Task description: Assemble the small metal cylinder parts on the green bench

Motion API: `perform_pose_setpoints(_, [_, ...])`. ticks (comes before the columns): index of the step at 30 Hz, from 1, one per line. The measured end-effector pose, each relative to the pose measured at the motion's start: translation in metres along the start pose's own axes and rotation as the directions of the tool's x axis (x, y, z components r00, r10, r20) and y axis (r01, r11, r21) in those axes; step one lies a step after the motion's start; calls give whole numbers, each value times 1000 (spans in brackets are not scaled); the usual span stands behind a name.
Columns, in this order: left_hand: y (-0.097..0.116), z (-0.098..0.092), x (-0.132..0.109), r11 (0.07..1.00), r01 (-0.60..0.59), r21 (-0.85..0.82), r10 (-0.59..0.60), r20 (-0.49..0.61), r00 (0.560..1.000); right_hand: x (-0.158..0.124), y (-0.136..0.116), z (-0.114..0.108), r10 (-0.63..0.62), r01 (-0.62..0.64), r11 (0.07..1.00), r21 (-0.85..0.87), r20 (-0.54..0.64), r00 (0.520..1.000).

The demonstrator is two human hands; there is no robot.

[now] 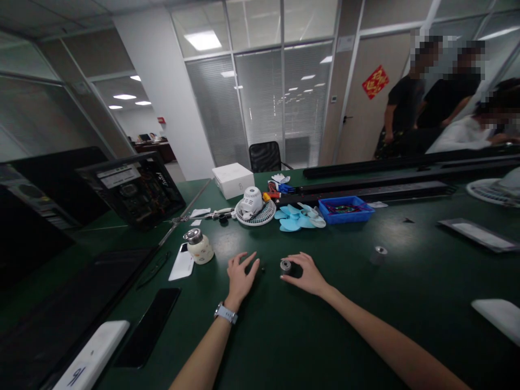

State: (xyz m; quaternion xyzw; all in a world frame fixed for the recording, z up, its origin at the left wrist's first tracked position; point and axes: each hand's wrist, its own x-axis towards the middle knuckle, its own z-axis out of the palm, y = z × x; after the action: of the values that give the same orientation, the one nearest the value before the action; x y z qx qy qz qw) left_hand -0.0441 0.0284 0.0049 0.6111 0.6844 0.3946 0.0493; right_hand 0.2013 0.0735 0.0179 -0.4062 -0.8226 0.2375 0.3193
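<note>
My right hand [305, 272] has its thumb and fingers around a small grey metal cylinder [285, 266] with a hole in its top, which stands upright on the green table [280, 346]. To its left my left hand [241, 275], with a watch on the wrist, hovers or rests with fingers spread and nothing in them. A tiny dark piece [262, 269] lies between the two hands, close to the left thumb; its kind is too small to make out. Farther right stands a second metal cylinder [379, 254], apart from both hands.
Beyond my hands lie a white fan housing [252, 203], light-blue fan blades [294, 218] and a blue tray [345, 218] of wires. A cream jar [200, 249], a black phone [150, 325] and an open computer case [132, 187] are on the left. People are at the far right.
</note>
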Motion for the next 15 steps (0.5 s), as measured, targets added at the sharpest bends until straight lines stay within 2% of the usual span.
perform_pose_setpoints(2, [0, -1, 1, 999, 22, -43, -24, -46, 999, 2, -1, 1, -15, 14, 1000, -7, -35, 999])
perform_pose_setpoints(4, [-1, -1, 2, 997, 26, -74, -30, -55, 998, 4, 3, -8, -29, 27, 999, -25, -82, 996])
perform_pose_setpoints(6, [0, -2, 3, 994, 20, -109, -23, -28, 999, 6, 15, -30, -5, -2, 999, -48, -144, 990])
perform_pose_setpoints(8, [2, -2, 3, 987, 22, -157, -23, 0, 1000, 7, 35, -63, 68, -88, 993, -80, -225, 972])
perform_pose_setpoints(10, [4, -3, 2, 979, 35, -201, -32, 18, 999, 6, 63, -103, 188, -239, 962, -132, -317, 930])
perform_pose_setpoints(12, [6, -4, 2, 973, 54, -223, -50, 24, 998, 3, 94, -140, 321, -425, 884, -195, -408, 855])
perform_pose_setpoints(15, [7, -5, 2, 971, 73, -228, -67, 33, 997, -4, 133, -179, 464, -619, 741, -260, -467, 752])
